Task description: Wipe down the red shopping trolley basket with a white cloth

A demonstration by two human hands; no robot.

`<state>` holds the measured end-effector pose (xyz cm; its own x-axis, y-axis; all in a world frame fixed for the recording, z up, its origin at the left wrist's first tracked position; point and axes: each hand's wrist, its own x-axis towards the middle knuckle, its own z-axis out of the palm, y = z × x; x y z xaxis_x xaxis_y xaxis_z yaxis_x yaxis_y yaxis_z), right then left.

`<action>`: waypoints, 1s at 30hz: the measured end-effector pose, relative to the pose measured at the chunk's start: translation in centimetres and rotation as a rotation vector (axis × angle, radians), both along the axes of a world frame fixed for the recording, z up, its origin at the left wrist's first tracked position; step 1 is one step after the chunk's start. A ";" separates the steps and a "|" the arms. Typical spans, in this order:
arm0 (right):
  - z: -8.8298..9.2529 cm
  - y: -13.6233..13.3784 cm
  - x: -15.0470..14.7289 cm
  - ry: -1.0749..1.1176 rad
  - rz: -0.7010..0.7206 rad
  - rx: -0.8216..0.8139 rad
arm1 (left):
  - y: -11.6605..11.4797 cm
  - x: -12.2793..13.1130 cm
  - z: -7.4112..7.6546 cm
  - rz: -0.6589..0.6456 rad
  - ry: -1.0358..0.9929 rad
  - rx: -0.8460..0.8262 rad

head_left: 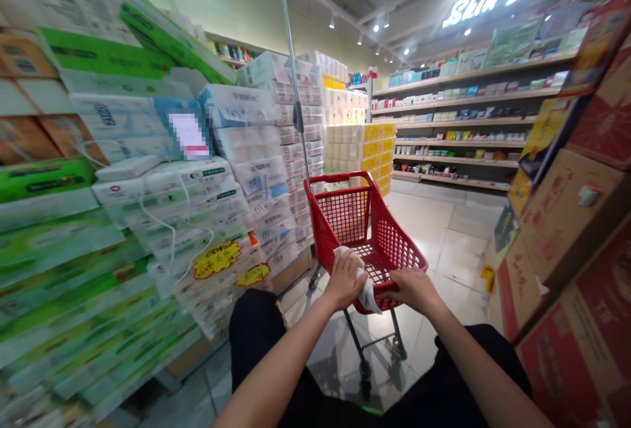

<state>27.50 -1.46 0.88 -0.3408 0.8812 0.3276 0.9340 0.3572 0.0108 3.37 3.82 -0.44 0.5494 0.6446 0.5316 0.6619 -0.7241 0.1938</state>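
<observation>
A small red shopping cart (pixel 401 238) with a perforated plastic basket stands in front of me on dark metal legs with wheels. My left hand (pixel 346 278) presses a white cloth (pixel 367 296) against the near left rim of the basket, its fingers bent over the cloth. Part of the cloth drapes down over the basket's near end. My right hand (pixel 411 288) grips the near right rim, fingers curled over the edge. Attached at the basket's far left corner, a tall metal pole (pixel 290 47) rises upward. The basket's visible floor holds nothing.
Stacked tissue packs (pixel 256 171) and green packs (pixel 73 270) line the left side, with yellow price tags (pixel 217 259). A lit phone (pixel 188 133) and white cable rest there. Cardboard boxes (pixel 574 211) rise on the right. Stocked shelves (pixel 458 122) stand behind the tiled aisle (pixel 438 217).
</observation>
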 end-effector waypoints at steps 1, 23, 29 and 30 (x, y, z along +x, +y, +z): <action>-0.3 0.0 -0.2 -0.002 -0.001 0.022 | -0.9 0.2 -0.1 0.000 -0.013 0.009; 2.4 0.2 -5.9 0.329 0.118 0.084 | -8.2 3.0 -1.6 0.137 -0.324 -0.102; -0.1 -1.4 -10.0 0.113 -0.023 0.030 | -5.1 1.3 1.6 0.157 -0.652 -0.154; -0.4 -1.4 -10.2 0.087 -0.045 0.045 | -4.5 1.1 1.9 0.118 -0.589 -0.166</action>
<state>17.25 -2.89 0.45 -0.2701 0.8788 0.3934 0.9471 0.3161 -0.0559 4.44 -0.67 1.50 0.1142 0.7833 0.6110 0.4830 -0.5812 0.6549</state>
